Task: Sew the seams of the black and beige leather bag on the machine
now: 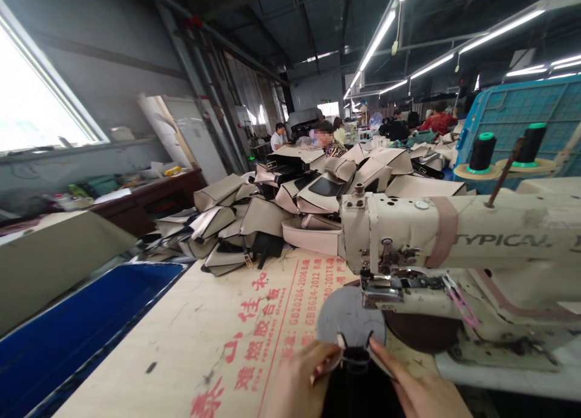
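At the bottom of the head view, a bag (356,385) with a black inside and pale edges is held upright between my two hands. My left hand (305,372) pinches its left rim, fingers bent round the edge. On the opposite rim, my right hand (420,389) grips with the thumb along the top. Just beyond the bag lies a round grey disc (338,315), below the narrow arm of a cream sewing machine (399,230). The bag's lower part falls outside the picture.
A large heap of beige and black bags (267,215) covers the far end of the printed plywood table (181,345). A blue bin (91,321) stands at left. Black thread spools (482,153) and a blue crate (521,115) are at right. Several people sit farther back.
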A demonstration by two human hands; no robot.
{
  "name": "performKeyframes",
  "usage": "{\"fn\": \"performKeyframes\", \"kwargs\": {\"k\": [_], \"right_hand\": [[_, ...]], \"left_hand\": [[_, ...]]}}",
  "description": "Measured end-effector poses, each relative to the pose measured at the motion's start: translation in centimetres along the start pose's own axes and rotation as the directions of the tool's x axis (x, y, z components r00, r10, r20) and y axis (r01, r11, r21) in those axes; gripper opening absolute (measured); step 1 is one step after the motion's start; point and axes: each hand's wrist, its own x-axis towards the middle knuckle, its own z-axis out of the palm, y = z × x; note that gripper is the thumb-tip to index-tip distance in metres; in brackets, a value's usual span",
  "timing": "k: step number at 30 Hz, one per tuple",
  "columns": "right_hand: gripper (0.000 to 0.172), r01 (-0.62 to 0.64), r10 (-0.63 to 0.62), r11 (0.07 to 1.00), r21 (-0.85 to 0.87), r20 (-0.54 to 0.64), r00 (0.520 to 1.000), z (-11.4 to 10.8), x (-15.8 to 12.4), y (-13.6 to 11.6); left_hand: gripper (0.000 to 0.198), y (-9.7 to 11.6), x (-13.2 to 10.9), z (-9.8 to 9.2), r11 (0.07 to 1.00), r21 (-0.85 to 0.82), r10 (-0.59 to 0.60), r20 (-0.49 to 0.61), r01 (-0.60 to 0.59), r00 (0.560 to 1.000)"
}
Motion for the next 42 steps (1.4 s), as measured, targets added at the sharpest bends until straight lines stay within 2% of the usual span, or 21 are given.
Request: {"fn": "performKeyframes", "kwargs": {"k": [3, 6, 10, 13, 15, 17, 19, 21, 23, 25, 27, 29, 30, 31, 33, 34, 35, 37, 38, 40, 42], "right_hand": [[0.060, 0.044, -0.045, 0.998, 0.040, 0.011, 0.999, -0.4, 1.0, -0.2], [0.052, 0.039, -0.042, 0.996, 0.079, 0.033, 0.999, -1.0, 1.9, 0.1], [0.042, -0.001, -0.005, 0.994, 0.113, 0.054, 0.999, -1.4, 2.5, 0.9], [0.035, -0.012, 0.014, 0.986, 0.167, -0.008, 1.000, -1.3, 3.1, 1.0], [0.034, 0.049, -0.032, 0.971, 0.233, -0.076, 0.997, -1.2, 3.7, 1.1], [0.034, 0.121, -0.098, 0.947, 0.298, -0.093, 0.991, -0.9, 4.2, 1.1], [0.034, 0.161, -0.149, 0.926, 0.342, -0.063, 0.987, -0.8, 4.6, 1.1], [0.033, 0.170, -0.165, 0.916, 0.363, -0.045, 0.985, -0.8, 4.7, 0.9], [0.033, 0.166, -0.158, 0.919, 0.358, -0.053, 0.986, -0.9, 4.6, 0.6], [0.032, 0.151, -0.135, 0.929, 0.337, -0.071, 0.988, -1.0, 4.5, 0.3], [0.032, 0.142, -0.123, 0.939, 0.314, -0.080, 0.989, -1.0, 4.4, 0.1], [0.032, 0.137, -0.120, 0.942, 0.305, -0.077, 0.990, -1.0, 4.3, -0.1], [0.032, 0.134, -0.119, 0.943, 0.303, -0.069, 0.991, -1.0, 4.2, -0.1], [0.032, 0.124, -0.110, 0.947, 0.298, -0.064, 0.992, -1.0, 4.2, -0.1], [0.032, 0.090, -0.078, 0.956, 0.279, -0.052, 0.996, -1.1, 4.2, 0.0], [0.032, 0.074, -0.063, 0.961, 0.268, -0.049, 0.997, -1.1, 4.1, 0.0], [0.032, 0.061, -0.050, 0.964, 0.259, -0.049, 0.998, -1.1, 4.1, 0.0], [0.031, 0.046, -0.034, 0.968, 0.248, -0.049, 0.998, -1.1, 4.2, 0.0], [0.031, 0.042, -0.031, 0.969, 0.242, -0.050, 0.998, -1.1, 4.2, 0.0], [0.032, 0.037, -0.026, 0.972, 0.230, -0.054, 0.998, -1.1, 4.3, -0.1], [0.033, 0.049, -0.038, 0.971, 0.233, -0.055, 0.998, -1.1, 4.3, -0.3]], "left_hand": [[0.028, -0.5, 2.8, -1.4, 0.991, -0.031, 0.129, 0.020, -0.128, 0.991], [0.032, -0.3, 4.3, -1.5, 0.986, -0.030, 0.166, 0.016, -0.166, 0.986], [0.035, 0.1, 4.5, -1.2, 0.973, 0.014, 0.231, 0.060, -0.232, 0.971], [0.026, 0.2, 4.5, -1.0, 0.964, 0.037, 0.262, 0.042, -0.264, 0.964], [0.023, 0.4, 4.5, -0.9, 0.959, 0.031, 0.282, 0.018, -0.283, 0.959], [0.022, 0.8, 4.4, -0.7, 0.943, 0.039, 0.332, -0.059, -0.330, 0.941], [0.024, 1.4, 4.2, -0.8, 0.902, 0.125, 0.429, -0.176, -0.412, 0.886], [0.028, 2.5, 4.1, -1.2, 0.808, 0.314, 0.563, -0.162, -0.499, 0.810], [0.031, 3.8, 4.2, -1.9, 0.650, 0.510, 0.648, 0.015, -0.563, 0.761], [0.032, 4.8, 4.5, -2.4, 0.480, 0.628, 0.663, 0.198, -0.613, 0.722], [0.030, 5.3, 4.9, -2.5, 0.336, 0.668, 0.696, 0.299, -0.664, 0.653], [0.028, 5.5, 5.1, -2.3, 0.284, 0.636, 0.729, 0.343, -0.718, 0.593], [0.027, 5.6, 5.1, -2.3, 0.333, 0.601, 0.727, 0.328, -0.727, 0.604], [0.024, 5.8, 5.1, -2.4, 0.436, 0.553, 0.701, 0.286, -0.710, 0.654], [0.017, 6.4, 4.9, -3.1, 0.693, 0.390, 0.571, 0.215, -0.606, 0.792], [0.014, 6.8, 4.7, -3.6, 0.783, 0.286, 0.503, 0.229, -0.552, 0.833], [0.011, 7.2, 4.5, -4.1, 0.837, 0.190, 0.457, 0.269, -0.512, 0.848], [0.006, 7.9, 4.3, -5.0, 0.874, 0.077, 0.431, 0.335, -0.480, 0.838], [0.007, 8.2, 4.2, -5.2, 0.877, 0.072, 0.429, 0.324, -0.474, 0.843], [0.016, 8.5, 4.3, -5.0, 0.874, 0.150, 0.422, 0.235, -0.462, 0.875], [0.019, 8.5, 4.8, -4.4, 0.840, 0.277, 0.432, 0.179, -0.467, 0.884]]}}
